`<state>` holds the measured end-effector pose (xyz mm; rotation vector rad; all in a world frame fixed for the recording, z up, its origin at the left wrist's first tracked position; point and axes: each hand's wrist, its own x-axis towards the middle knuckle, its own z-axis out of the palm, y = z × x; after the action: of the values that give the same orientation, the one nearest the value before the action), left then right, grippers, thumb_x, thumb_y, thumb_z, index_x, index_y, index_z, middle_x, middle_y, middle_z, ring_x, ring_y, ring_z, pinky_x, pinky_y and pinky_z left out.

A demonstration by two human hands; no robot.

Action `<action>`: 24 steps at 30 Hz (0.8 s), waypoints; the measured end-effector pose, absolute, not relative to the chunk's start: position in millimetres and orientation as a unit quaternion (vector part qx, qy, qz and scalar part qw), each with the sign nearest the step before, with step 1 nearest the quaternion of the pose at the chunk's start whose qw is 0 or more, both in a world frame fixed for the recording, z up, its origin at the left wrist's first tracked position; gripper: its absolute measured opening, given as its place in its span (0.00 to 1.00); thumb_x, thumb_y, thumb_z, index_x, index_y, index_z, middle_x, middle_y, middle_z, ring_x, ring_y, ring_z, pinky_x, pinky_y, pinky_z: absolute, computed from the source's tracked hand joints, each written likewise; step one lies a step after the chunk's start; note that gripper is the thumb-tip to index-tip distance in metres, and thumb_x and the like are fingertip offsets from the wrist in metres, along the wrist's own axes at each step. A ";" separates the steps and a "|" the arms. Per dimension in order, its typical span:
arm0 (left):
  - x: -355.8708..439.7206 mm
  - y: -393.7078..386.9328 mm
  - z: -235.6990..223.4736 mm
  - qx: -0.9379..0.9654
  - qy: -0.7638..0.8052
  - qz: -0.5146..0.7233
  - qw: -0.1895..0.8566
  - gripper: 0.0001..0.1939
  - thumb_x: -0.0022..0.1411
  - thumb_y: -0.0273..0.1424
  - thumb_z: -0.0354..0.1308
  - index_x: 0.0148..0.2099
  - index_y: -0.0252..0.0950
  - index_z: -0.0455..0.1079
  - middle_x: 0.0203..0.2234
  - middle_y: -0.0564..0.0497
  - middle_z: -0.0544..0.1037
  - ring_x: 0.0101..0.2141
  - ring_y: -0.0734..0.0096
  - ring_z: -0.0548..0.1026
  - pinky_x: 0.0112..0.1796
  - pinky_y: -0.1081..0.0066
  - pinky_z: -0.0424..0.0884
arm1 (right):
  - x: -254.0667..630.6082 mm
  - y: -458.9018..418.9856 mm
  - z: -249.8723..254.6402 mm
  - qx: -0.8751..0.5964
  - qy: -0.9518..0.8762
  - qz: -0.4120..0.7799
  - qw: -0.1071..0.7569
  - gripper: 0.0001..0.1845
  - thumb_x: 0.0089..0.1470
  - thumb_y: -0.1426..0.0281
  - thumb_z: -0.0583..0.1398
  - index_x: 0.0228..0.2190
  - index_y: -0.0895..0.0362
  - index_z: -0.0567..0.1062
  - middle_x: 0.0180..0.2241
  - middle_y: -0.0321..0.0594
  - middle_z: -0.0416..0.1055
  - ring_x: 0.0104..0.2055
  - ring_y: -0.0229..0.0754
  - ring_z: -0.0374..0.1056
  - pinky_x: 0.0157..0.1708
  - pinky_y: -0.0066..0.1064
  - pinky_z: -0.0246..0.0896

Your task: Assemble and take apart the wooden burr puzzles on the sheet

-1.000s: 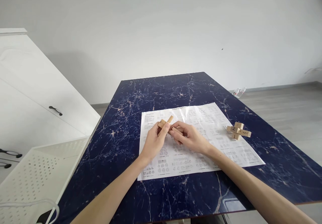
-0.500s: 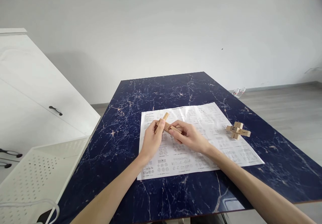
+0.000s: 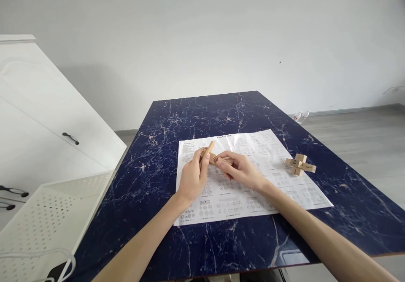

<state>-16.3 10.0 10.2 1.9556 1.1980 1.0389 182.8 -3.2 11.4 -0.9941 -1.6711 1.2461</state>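
My left hand (image 3: 191, 180) is closed around a light wooden puzzle piece (image 3: 209, 147), a bar tilted up and away above the sheet. In my right hand (image 3: 243, 170) the fingers pinch another wooden puzzle piece (image 3: 222, 160), which points left and meets the wood in my left hand. Fingers cover much of both, so I cannot tell how they fit together. Beneath my hands lies a creased white printed sheet (image 3: 259, 193) with rows of small diagrams. To the right, on the sheet's edge, sits a cross-shaped wooden puzzle (image 3: 298, 164) with numbers on its bars.
The dark blue marble-patterned table (image 3: 202, 117) stretches away toward a pale wall. On the left are a white cabinet (image 3: 47, 96) and a white perforated shelf (image 3: 47, 214) with a white cable (image 3: 41, 254). Clear plastic bottles (image 3: 300, 116) stand beyond the table's right edge.
The bar in my left hand has turned a little and shifted slightly right. My right fingers have changed their hold on the other piece. The cross-shaped puzzle stays put.
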 end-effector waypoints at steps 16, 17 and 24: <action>-19.3 13.5 11.9 0.778 0.474 0.380 0.160 0.22 0.81 0.41 0.42 0.62 0.42 0.75 0.32 0.51 0.82 0.27 0.66 0.75 0.34 0.68 0.65 | 179.7 -5.7 14.8 -0.401 -0.652 0.497 0.410 0.19 0.69 0.50 0.58 0.43 0.54 0.73 0.20 0.27 0.62 0.20 0.35 0.53 0.22 0.31 0.48; -19.2 13.7 13.2 0.778 0.472 0.380 0.168 0.22 0.81 0.41 0.43 0.61 0.43 0.75 0.32 0.51 0.83 0.27 0.67 0.75 0.34 0.68 0.66 | 179.7 -5.7 14.9 -0.402 -0.651 0.498 0.409 0.19 0.69 0.50 0.58 0.42 0.54 0.73 0.20 0.28 0.62 0.20 0.35 0.53 0.22 0.31 0.48; -19.7 14.7 10.4 0.734 0.476 0.425 0.232 0.14 0.78 0.43 0.52 0.48 0.40 0.73 0.37 0.49 0.85 0.33 0.63 0.82 0.36 0.68 0.72 | 179.3 -6.5 10.9 -0.405 -0.671 0.480 0.395 0.18 0.71 0.52 0.57 0.45 0.54 0.73 0.20 0.28 0.66 0.20 0.35 0.55 0.23 0.31 0.50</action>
<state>-19.7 14.7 10.4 2.0177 1.3091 1.1679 179.3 -6.5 10.9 -1.0278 -1.7011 1.2164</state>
